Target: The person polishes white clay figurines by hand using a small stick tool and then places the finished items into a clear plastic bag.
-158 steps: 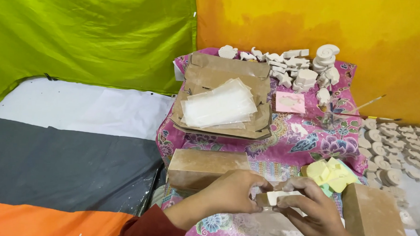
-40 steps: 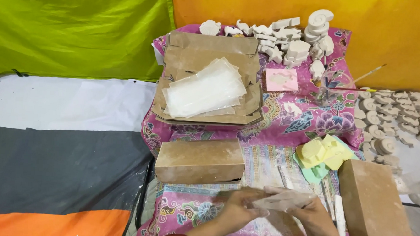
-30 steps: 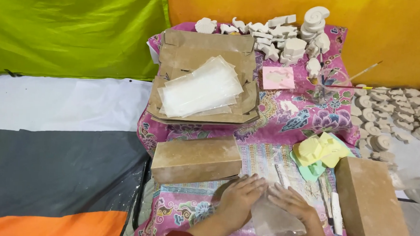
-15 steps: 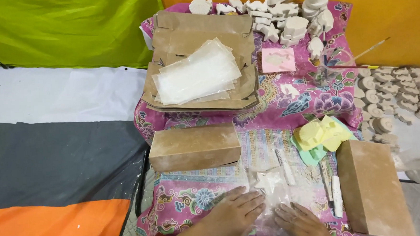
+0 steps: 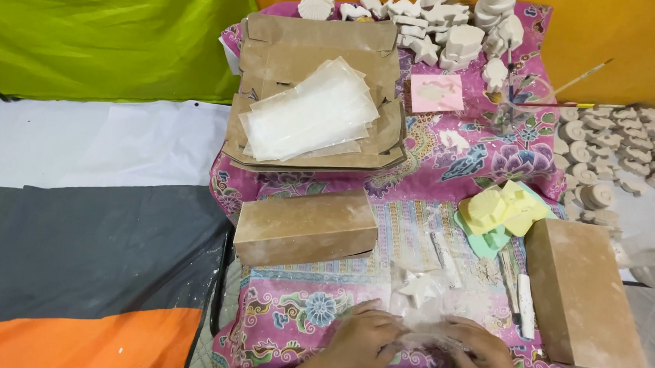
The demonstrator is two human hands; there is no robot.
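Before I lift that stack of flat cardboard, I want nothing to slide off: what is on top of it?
A pile of clear plastic bags lies on the flat cardboard, slightly fanned. Whether anything sits beneath the bags cannot be seen.

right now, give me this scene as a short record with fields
left hand: left hand flat on a clear plastic bag
right hand: right hand pressing the same bag
in bag: white star-shaped piece
surface: pink floral cloth
left of hands: closed brown box
right of hands: second brown box
behind: flat cardboard stack topped with clear bags
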